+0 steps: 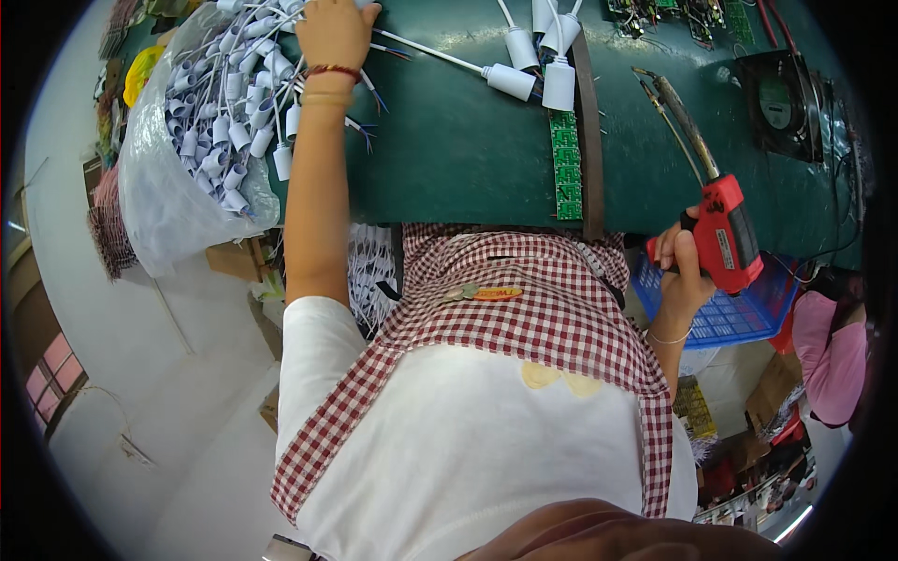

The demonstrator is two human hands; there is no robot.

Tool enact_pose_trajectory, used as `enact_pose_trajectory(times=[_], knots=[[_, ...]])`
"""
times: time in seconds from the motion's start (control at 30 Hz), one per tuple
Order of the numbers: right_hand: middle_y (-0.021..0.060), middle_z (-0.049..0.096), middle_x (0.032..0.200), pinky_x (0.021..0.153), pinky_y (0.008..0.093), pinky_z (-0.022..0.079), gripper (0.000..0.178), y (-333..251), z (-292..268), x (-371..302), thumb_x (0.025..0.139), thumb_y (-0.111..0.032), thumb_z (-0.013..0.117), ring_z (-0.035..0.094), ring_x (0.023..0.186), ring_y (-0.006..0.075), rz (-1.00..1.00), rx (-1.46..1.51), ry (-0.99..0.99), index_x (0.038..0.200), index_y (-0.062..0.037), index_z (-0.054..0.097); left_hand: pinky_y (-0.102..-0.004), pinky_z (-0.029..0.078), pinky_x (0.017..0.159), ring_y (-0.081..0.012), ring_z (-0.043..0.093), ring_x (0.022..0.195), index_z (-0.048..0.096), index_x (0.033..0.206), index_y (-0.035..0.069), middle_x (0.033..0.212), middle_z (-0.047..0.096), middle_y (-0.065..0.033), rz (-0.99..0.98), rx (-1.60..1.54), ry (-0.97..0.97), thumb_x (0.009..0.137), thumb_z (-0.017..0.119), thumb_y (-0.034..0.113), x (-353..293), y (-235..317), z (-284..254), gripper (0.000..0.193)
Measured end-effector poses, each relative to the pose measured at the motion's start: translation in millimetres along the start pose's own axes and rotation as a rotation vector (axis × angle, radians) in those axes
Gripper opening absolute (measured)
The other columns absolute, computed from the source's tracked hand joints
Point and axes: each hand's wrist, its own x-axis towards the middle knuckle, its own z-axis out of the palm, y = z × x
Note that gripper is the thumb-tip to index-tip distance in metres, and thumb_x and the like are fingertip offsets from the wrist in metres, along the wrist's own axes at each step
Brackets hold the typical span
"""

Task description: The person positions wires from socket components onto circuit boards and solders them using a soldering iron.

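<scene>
My right hand is wrapped round the grip of a red and black soldering gun. Its long metal tip points up over the green table, to the right of a strip of green circuit boards. My left hand reaches to the far left, over a pile of white lamp sockets with wires. The fingers run out at the upper edge, so their grasp is hidden. Several wired white lamp sockets lie at the far end of the strip, their wires towards the back.
A dark bar lies along the board strip. A clear plastic bag surrounds the socket pile. At the right are a black fan and a blue basket below the table edge. Another person's pink sleeve shows far right.
</scene>
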Motion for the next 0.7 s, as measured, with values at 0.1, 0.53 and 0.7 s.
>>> enact_pose_trajectory(times=[0.1, 0.53, 0.7], knots=[[0.0058, 0.046, 0.060, 0.048, 0.0235, 0.036, 0.027, 0, 0, -2, 0.086, -0.002, 0.053, 0.041, 0.048, 0.0101, -0.036, 0.002, 0.007, 0.110, 0.0056, 0.047, -0.0436, 0.039, 0.082, -0.0308, 0.052, 0.092, 0.060, 0.097, 0.007, 0.093, 0.054, -0.0130, -0.139, -0.368, -0.080, 0.080, 0.060, 0.013, 12, 27, -34, 0.018], [0.0063, 0.048, 0.060, 0.048, 0.0237, 0.037, 0.028, -5, 4, -5, 0.086, -0.005, 0.055, 0.040, 0.047, 0.0097, -0.036, -0.003, 0.008, 0.111, 0.0052, 0.046, -0.0323, 0.044, 0.054, -0.0251, 0.057, 0.057, 0.059, 0.090, 0.008, 0.068, 0.059, -0.0085, 0.405, -1.060, -0.089, 0.083, 0.055, 0.011, -65, 114, -135, 0.009], [0.0058, 0.049, 0.062, 0.050, 0.0244, 0.038, 0.027, -1, 1, -12, 0.085, 0.004, 0.053, 0.042, 0.048, 0.0096, 0.018, 0.035, 0.009, 0.111, 0.0080, 0.048, -0.0331, 0.045, 0.053, -0.0265, 0.059, 0.058, 0.059, 0.079, 0.007, 0.068, 0.061, -0.0098, 0.260, -1.057, -0.224, 0.083, 0.055, 0.011, -102, 129, -131, 0.007]])
